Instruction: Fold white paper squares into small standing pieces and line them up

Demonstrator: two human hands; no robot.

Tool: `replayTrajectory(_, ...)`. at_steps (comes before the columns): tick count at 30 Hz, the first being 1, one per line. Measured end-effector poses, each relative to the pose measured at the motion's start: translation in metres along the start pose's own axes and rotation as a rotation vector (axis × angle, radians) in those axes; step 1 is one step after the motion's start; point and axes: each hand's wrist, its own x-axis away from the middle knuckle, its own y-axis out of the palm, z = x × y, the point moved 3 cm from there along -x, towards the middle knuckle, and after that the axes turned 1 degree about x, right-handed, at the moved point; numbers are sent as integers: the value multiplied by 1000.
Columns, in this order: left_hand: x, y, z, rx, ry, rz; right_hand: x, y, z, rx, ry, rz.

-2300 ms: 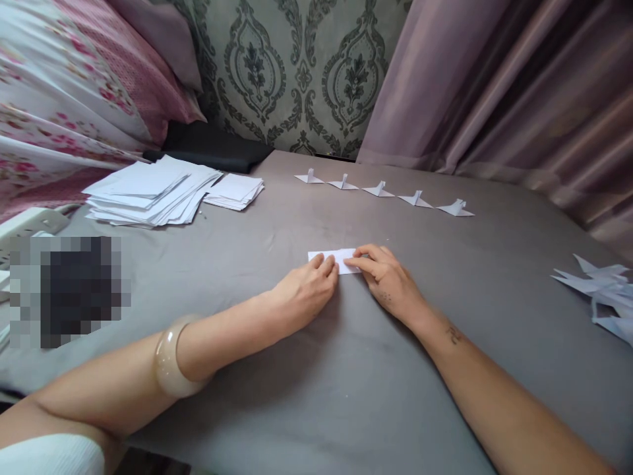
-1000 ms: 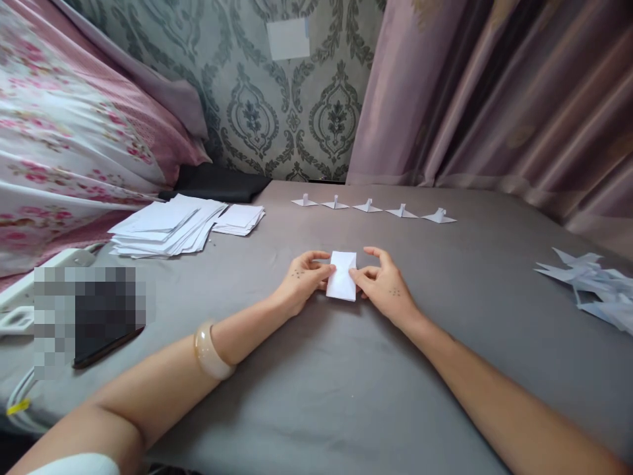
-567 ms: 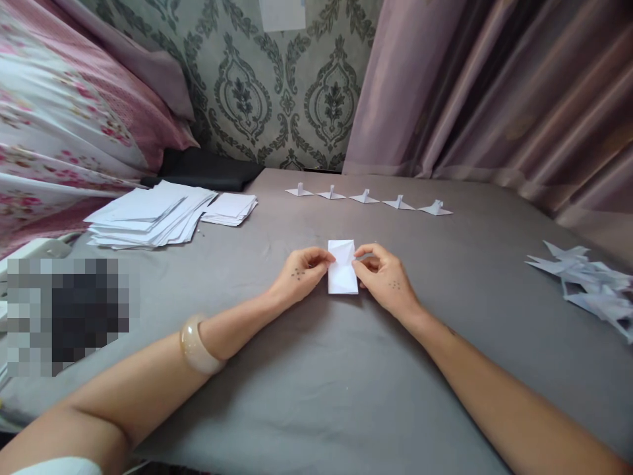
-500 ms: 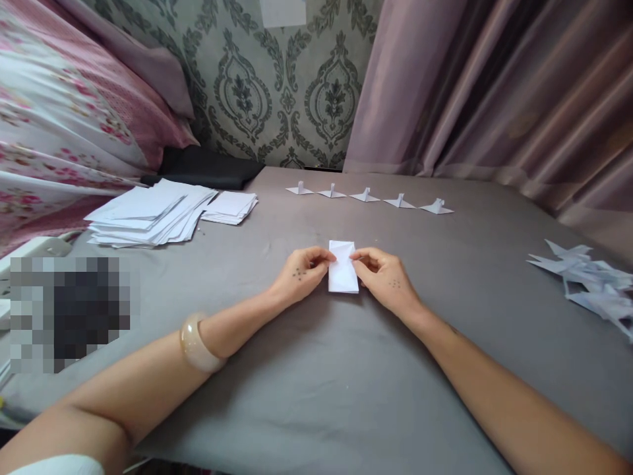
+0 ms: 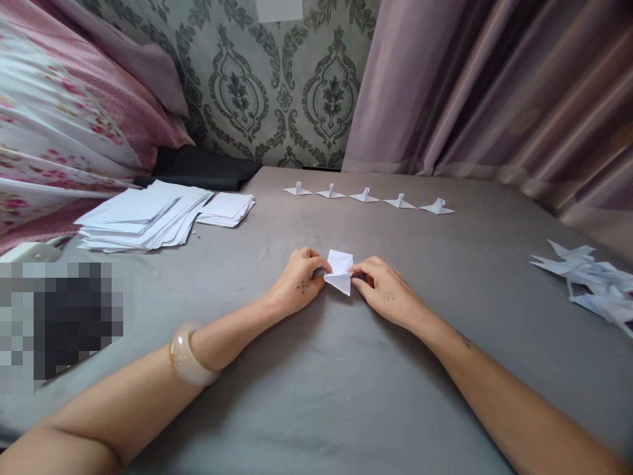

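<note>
I see the left hand [image 5: 302, 284] and right hand [image 5: 390, 290] each pinching an edge of a folded paper [image 5: 340, 262] between them, over the grey cloth [image 5: 297, 409]. Past them, at left, lie stacked sheets [image 5: 143, 214]; farther back, five figures [image 5: 364, 196] in a row.

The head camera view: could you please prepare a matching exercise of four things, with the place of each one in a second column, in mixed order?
Things
1. Folded paper
2. Bangle
3. Five small paper shapes
4. Larger paper stack

Places
A. In a row on the far part of the grey surface
B. To the left of the smaller paper stack
C. Between the left hand and the right hand, with fingers of both on it
D. Around the left forearm

Pairs: 1-C, 2-D, 3-A, 4-B
</note>
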Motion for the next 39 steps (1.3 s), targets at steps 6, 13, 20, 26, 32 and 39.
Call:
replayTrajectory(6, -6, -1, -1, 26, -45, 4, -3, -1, 1, -11, -13, -50)
replayTrajectory(13, -16, 1, -4, 32, -133, 50, -10, 2, -2, -13, 148, 100)
replayTrajectory(20, -24, 7, -9, -57, -106, 106, -14, 6, -4, 125, 210, 193)
replayTrajectory(26, -21, 8, -12, -150, -48, 125, -14, 8, -5, 226, 211, 209)
replayTrajectory(32, -18, 9, 1, -390, 333, -47, -9, 11, -5, 271, 93, 242)
replayTrajectory(39, -14, 4, 1, -534, 295, -112, -8, 8, -2, 342, 63, 221)
